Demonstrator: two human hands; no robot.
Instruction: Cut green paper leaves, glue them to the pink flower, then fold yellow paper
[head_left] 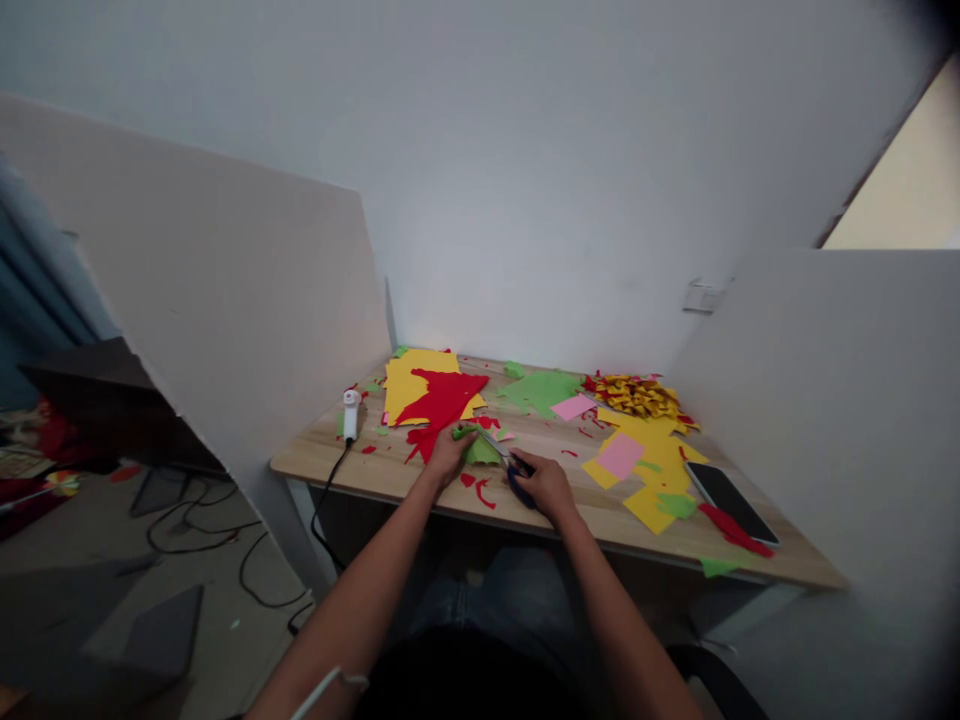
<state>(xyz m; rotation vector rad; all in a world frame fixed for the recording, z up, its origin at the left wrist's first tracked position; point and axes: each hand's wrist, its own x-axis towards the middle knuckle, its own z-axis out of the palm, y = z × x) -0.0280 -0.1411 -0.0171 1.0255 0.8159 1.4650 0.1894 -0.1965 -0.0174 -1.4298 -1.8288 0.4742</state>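
Observation:
My left hand [448, 455] pinches a small piece of green felt [482, 451] near the table's front edge. Fingers of my right hand [545, 485] are wrapped round the dark handles of a pair of scissors [519, 482]. The blades point left and lie against the green piece. Just behind my left hand, a cut red sheet [444, 397] overlaps yellow sheets [405, 385]. Small red scraps [485, 493] lie between my hands and the front edge.
A white corded device [350, 415] stands at the left of the wooden table [307, 455]. Further back are a green sheet [541, 390] and a pile of yellow and red pieces [641, 397]. A phone [733, 502] lies at right. White panels flank both sides.

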